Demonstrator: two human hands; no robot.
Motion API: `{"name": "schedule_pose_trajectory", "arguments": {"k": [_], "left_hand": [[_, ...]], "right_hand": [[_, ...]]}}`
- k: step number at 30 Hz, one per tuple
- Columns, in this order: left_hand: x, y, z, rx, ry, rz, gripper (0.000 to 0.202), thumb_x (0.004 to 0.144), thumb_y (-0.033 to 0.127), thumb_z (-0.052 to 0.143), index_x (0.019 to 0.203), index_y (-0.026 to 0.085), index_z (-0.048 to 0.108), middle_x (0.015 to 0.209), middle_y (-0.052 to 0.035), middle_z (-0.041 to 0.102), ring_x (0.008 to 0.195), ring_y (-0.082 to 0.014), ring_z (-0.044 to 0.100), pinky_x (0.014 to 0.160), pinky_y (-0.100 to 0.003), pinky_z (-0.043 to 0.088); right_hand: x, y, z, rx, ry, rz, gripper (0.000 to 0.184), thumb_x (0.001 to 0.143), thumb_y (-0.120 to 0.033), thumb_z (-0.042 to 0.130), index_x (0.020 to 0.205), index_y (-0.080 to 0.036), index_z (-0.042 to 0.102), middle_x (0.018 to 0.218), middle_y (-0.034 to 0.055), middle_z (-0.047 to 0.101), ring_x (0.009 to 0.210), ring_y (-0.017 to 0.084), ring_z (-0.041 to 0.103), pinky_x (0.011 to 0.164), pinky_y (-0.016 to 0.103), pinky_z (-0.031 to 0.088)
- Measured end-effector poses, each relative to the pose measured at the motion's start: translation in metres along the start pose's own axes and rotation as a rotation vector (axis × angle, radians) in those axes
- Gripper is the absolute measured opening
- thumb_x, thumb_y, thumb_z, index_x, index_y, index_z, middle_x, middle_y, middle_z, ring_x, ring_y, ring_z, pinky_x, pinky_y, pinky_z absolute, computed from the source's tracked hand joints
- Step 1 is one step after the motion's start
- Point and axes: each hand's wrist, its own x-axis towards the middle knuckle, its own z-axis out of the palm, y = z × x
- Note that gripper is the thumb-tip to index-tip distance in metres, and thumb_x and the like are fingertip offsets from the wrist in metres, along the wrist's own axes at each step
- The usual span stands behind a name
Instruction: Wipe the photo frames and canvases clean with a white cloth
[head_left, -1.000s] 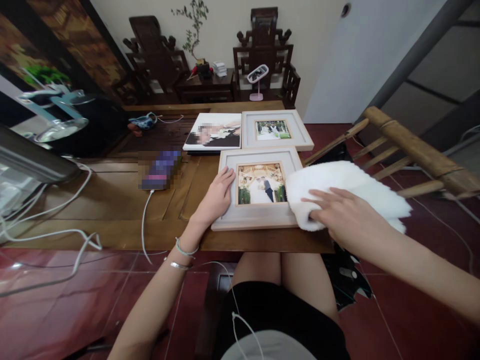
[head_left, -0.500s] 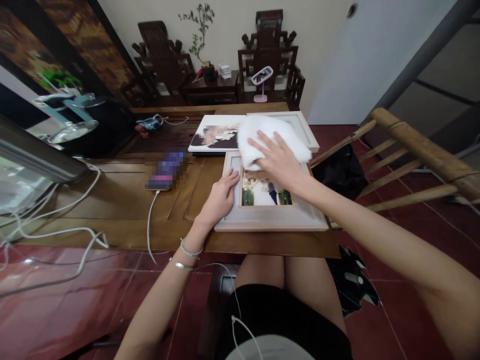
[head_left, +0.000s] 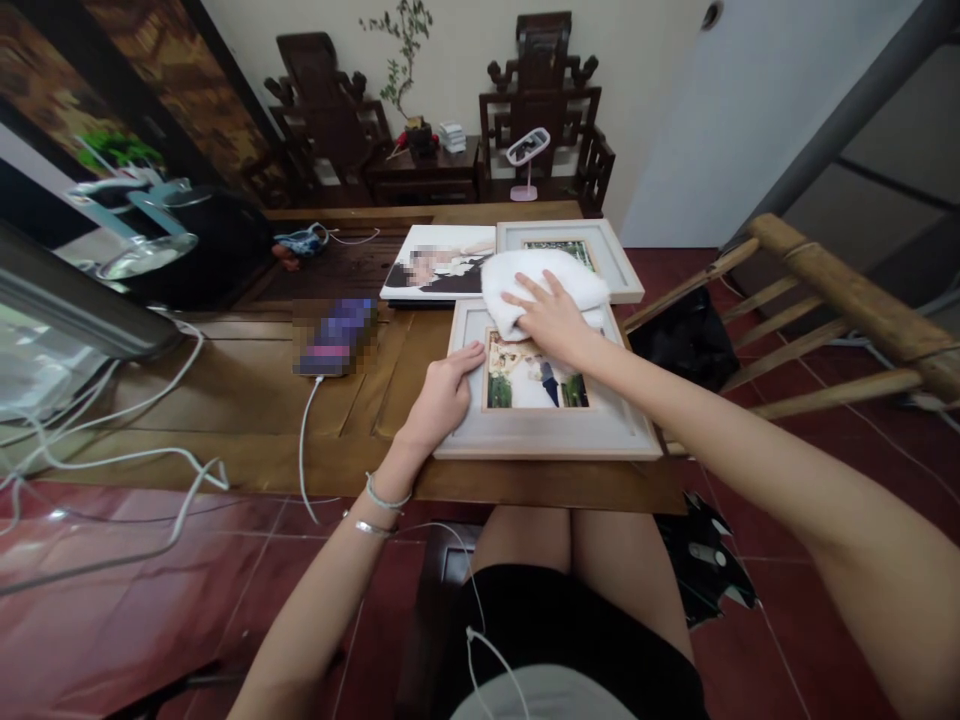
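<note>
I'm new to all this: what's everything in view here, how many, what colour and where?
Table: 1, brown, centre
Picture frames: 2, pale, table's right end
Cloth: 1, white, across both frames
Photo panel: 1, white-edged, left of far frame
Phone: 1, purplish, left of frames
Cables: several, white, left side
Cookware, apparently: count unclear, black, far left
Mirror: 1, pink, beyond table
Carved chairs: 2, dark brown, by wall
Potted plant: 1, green, between carved chairs
Slatted chair: 1, tan, right
Left hand: 1, bare, on near frame's left
Right hand: 1, bare, on cloth

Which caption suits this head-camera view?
Left hand on a framed photo, right hand on a white cloth across its far edge.
</note>
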Motion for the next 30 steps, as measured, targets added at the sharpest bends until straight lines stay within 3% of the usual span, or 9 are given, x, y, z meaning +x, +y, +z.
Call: {"name": "schedule_pose_trajectory", "arguments": {"k": [3,6,9,14,18,21,24,30], "left_hand": [[0.000,-0.001,0.001,0.009,0.009,-0.002,0.053,0.073,-0.002,0.037,0.115,0.013,0.066,0.125,-0.0084,0.063,0.124,-0.0218,0.054,0.111,-0.043,0.039],[0.000,-0.001,0.002,0.043,0.017,0.003,0.051,0.074,-0.003,0.036,0.117,0.006,0.064,0.126,-0.0146,0.062,0.124,-0.0235,0.054,0.111,-0.043,0.039],[0.000,0.000,0.004,0.081,0.022,0.005,0.050,0.075,-0.004,0.036,0.119,0.002,0.061,0.128,-0.0186,0.060,0.125,-0.0244,0.053,0.111,-0.043,0.038],[-0.001,0.000,0.004,0.095,0.022,-0.004,0.051,0.077,-0.005,0.036,0.121,0.008,0.059,0.131,-0.0148,0.058,0.127,-0.0223,0.051,0.111,-0.043,0.038],[0.000,0.000,0.004,0.098,0.004,-0.004,0.051,0.077,-0.005,0.036,0.122,0.006,0.058,0.132,-0.0164,0.057,0.127,-0.0231,0.050,0.112,-0.043,0.037],[0.000,-0.001,0.003,0.111,-0.014,0.002,0.051,0.077,-0.004,0.036,0.123,0.005,0.058,0.132,-0.0172,0.057,0.127,-0.0236,0.050,0.112,-0.043,0.036],[0.001,-0.002,0.001,0.109,-0.040,0.024,0.051,0.078,-0.003,0.035,0.123,0.005,0.058,0.132,-0.0165,0.057,0.127,-0.0230,0.050,0.112,-0.043,0.037],[0.002,-0.003,-0.002,0.092,-0.052,0.025,0.052,0.077,-0.003,0.035,0.121,0.009,0.060,0.132,-0.0130,0.058,0.126,-0.0219,0.051,0.112,-0.042,0.037]], "right_hand": [[-0.022,0.022,-0.002,-0.061,-0.068,0.069,0.033,0.089,-0.004,0.042,0.094,-0.017,0.072,0.140,0.0038,0.051,0.139,0.029,0.029,0.112,0.058,0.020],[-0.050,0.041,-0.006,-0.125,-0.136,0.157,0.035,0.087,-0.001,0.042,0.096,-0.016,0.072,0.138,0.0058,0.053,0.135,0.032,0.035,0.108,0.059,0.026],[-0.076,0.045,-0.013,-0.167,-0.191,0.183,0.038,0.081,0.003,0.043,0.100,-0.012,0.072,0.141,0.0083,0.050,0.133,0.032,0.038,0.106,0.055,0.030],[-0.118,0.009,-0.033,-0.137,-0.237,0.138,0.036,0.075,0.003,0.046,0.093,-0.011,0.074,0.138,0.0111,0.052,0.132,0.034,0.039,0.105,0.050,0.034],[-0.162,-0.028,-0.057,-0.031,-0.215,0.063,0.032,0.069,-0.001,0.051,0.085,-0.016,0.075,0.129,0.0112,0.060,0.125,0.033,0.049,0.103,0.051,0.036],[-0.182,-0.041,-0.070,0.050,-0.196,0.032,0.035,0.064,-0.003,0.051,0.085,-0.019,0.074,0.125,0.0112,0.063,0.120,0.032,0.052,0.101,0.050,0.038],[-0.173,-0.037,-0.071,0.067,-0.206,0.064,0.040,0.063,-0.001,0.047,0.091,-0.016,0.072,0.124,0.0135,0.063,0.119,0.031,0.053,0.099,0.046,0.040],[-0.107,0.013,-0.044,0.006,-0.235,0.159,0.039,0.069,-0.001,0.044,0.095,-0.012,0.071,0.106,0.0180,0.067,0.105,0.030,0.059,0.092,0.043,0.043]]}}
